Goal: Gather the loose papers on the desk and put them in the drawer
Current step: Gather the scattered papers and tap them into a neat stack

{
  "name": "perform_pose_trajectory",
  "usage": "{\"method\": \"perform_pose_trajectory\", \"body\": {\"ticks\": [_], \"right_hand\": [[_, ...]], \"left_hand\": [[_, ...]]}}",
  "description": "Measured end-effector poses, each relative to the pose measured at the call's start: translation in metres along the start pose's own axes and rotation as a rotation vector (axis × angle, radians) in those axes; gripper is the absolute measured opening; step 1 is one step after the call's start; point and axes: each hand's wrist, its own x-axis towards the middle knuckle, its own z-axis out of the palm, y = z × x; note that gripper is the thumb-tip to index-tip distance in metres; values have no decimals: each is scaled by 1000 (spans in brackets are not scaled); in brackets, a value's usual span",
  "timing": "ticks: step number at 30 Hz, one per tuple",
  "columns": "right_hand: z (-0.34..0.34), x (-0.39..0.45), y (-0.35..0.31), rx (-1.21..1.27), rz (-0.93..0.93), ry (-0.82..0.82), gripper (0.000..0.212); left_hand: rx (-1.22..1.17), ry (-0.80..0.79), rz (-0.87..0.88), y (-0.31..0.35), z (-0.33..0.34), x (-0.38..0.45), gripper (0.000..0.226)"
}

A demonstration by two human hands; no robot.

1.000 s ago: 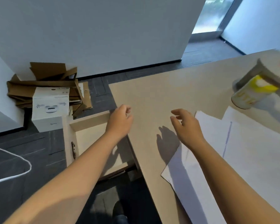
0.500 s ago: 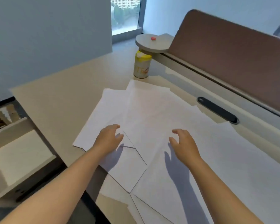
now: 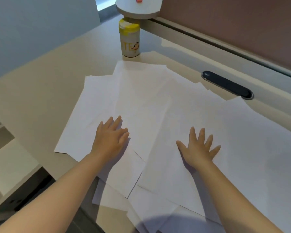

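Note:
Several loose white papers (image 3: 144, 101) lie spread and overlapping across the beige desk (image 3: 45, 88); some hang over its near edge. My left hand (image 3: 110, 138) rests flat on the papers at the left, fingers together and extended. My right hand (image 3: 199, 147) lies flat on the sheets at the right with fingers spread. Neither hand grips a sheet. The open drawer (image 3: 8, 163) shows at the left edge, below the desk, with a pale bottom.
A white canister with a yellow lid (image 3: 129, 41) stands just beyond the papers. A round shelf (image 3: 138, 7) with a small pink item juts over it. A dark oval cable slot (image 3: 227, 84) sits at the right, before a brown partition (image 3: 242, 22).
The view has swung from the drawer to the papers. My left hand left the drawer front, and both hands have come down flat onto the sheets, fingers now extended.

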Motion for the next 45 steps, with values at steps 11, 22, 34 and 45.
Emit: {"method": "perform_pose_trajectory", "body": {"ticks": [11,22,34,45], "right_hand": [[-22,31,-60,165,-90,22,67],[-43,26,-39,802,163,145,65],[-39,7,-73,1030,172,46,52],[-10,-6,-91,1261,274,-1,30]], "left_hand": [[-288,19,-290,16,-24,64,49],[-787,-276,-403,19,-41,96,33],[-369,-126,-412,-31,-62,76,15],[-602,-174,-392,-56,-67,55,23]]}}
